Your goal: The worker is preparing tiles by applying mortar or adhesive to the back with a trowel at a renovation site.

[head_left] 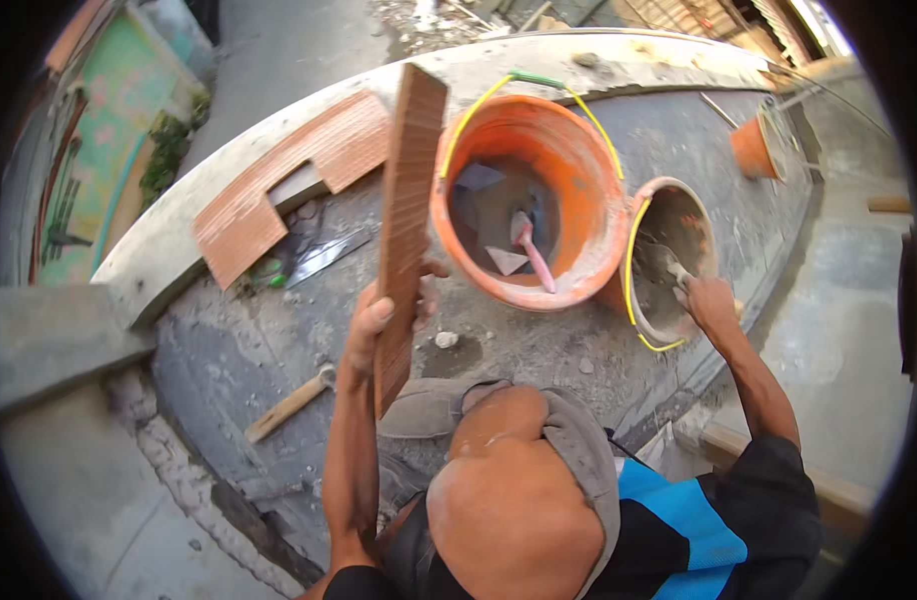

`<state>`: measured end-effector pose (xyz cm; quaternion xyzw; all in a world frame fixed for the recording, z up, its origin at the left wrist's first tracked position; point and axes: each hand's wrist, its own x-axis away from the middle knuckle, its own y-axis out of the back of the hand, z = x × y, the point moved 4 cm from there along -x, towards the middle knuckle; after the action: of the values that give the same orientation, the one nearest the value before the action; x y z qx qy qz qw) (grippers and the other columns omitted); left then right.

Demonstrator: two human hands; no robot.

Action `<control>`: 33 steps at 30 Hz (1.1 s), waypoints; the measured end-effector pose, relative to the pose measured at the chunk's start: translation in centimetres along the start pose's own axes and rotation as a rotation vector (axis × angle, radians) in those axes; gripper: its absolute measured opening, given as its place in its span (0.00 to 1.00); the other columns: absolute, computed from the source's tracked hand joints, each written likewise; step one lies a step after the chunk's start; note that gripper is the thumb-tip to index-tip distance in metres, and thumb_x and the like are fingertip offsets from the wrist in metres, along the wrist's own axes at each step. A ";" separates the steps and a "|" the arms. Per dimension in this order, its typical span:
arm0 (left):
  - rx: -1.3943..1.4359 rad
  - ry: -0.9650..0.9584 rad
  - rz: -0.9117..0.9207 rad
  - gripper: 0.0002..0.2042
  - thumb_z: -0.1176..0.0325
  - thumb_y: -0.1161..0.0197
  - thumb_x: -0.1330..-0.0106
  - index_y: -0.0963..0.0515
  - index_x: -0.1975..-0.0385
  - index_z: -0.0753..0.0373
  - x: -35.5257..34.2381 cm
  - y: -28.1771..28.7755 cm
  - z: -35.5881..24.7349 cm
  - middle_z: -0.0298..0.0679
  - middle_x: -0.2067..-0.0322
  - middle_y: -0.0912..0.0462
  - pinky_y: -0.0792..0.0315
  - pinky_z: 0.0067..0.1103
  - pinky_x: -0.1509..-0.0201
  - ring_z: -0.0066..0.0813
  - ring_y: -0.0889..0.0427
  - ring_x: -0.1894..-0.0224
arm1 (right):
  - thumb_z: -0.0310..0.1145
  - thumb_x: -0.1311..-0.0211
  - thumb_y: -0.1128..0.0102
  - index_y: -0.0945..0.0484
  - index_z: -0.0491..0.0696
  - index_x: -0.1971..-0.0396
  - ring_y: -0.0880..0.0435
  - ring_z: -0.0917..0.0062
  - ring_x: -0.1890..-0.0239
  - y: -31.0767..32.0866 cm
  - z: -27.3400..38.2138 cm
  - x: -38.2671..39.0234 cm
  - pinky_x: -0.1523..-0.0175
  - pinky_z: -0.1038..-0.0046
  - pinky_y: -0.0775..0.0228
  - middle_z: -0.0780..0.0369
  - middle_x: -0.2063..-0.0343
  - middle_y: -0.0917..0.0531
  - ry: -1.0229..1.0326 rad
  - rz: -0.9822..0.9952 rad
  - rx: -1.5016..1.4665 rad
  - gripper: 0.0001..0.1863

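In my left hand [367, 325] is a long reddish-brown tile [411, 190], held upright on edge with fingers on one side and thumb on the other. My right hand [707, 302] is closed around the handle of a trowel [669, 265] and reaches into a smaller bucket [707, 215] of grey mortar, tilted toward me. The trowel's blade is partly hidden in the mortar. Left of that stands a large orange bucket [591, 240] with a yellow handle. Grey water, pale tile pieces and a pink-handled tool [536, 258] are inside it.
Ribbed reddish tiles [279, 185] lie along the curved concrete ledge [429, 75]. Near them are a metal blade [329, 255] and a green item [269, 272]. A wooden-handled hammer [291, 405] lies at left on the slab. A small orange bucket [757, 148] stands at far right.
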<state>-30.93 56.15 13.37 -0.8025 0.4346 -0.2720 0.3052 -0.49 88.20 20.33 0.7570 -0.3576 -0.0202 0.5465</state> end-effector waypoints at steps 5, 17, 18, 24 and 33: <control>-0.056 -0.043 -0.080 0.49 0.43 0.34 0.64 0.43 0.45 0.73 -0.5 -0.2 -1.1 0.48 0.60 0.30 0.31 0.13 0.77 0.23 0.25 0.71 | 0.44 0.50 0.45 0.25 0.47 0.79 0.20 0.65 0.76 2.4 0.1 -0.1 0.71 0.66 0.30 0.58 0.83 0.22 -0.010 0.125 -0.071 0.14; -0.046 0.066 0.053 0.49 0.42 0.35 0.62 0.44 0.44 0.72 -2.2 -5.1 2.9 0.58 0.47 0.37 0.30 0.14 0.74 0.26 0.23 0.69 | 0.35 0.57 0.45 0.20 0.47 0.84 0.19 0.68 0.79 -2.0 -1.9 -6.1 0.74 0.68 0.29 0.56 0.83 0.20 -0.077 -0.096 0.021 0.08; -0.052 0.066 0.059 0.49 0.42 0.35 0.62 0.44 0.44 0.72 -2.2 -4.8 3.1 0.58 0.47 0.37 0.30 0.14 0.74 0.26 0.23 0.69 | 0.33 0.57 0.45 0.21 0.46 0.84 0.19 0.67 0.79 -1.7 -1.0 -5.9 0.74 0.67 0.29 0.55 0.83 0.20 -0.065 -0.090 0.007 0.08; -0.103 0.020 0.105 0.44 0.44 0.39 0.56 0.42 0.45 0.73 -2.1 -4.1 3.4 0.56 0.47 0.36 0.32 0.12 0.76 0.23 0.24 0.69 | 0.33 0.56 0.46 0.21 0.45 0.85 0.19 0.65 0.78 -0.4 -0.3 -3.4 0.73 0.66 0.28 0.54 0.83 0.20 -0.037 -0.017 -0.109 0.09; -0.155 0.069 0.076 0.48 0.39 0.38 0.58 0.41 0.47 0.77 -2.9 -5.0 3.7 0.57 0.49 0.34 0.31 0.15 0.74 0.25 0.24 0.70 | 0.42 0.53 0.42 0.21 0.45 0.82 0.19 0.64 0.76 1.6 0.8 1.5 0.71 0.65 0.28 0.54 0.82 0.21 -0.021 0.147 -0.230 0.14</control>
<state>-27.07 61.76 13.99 -0.7969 0.4948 -0.2531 0.2369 -0.59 86.50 21.92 0.6609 -0.4131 -0.0291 0.6259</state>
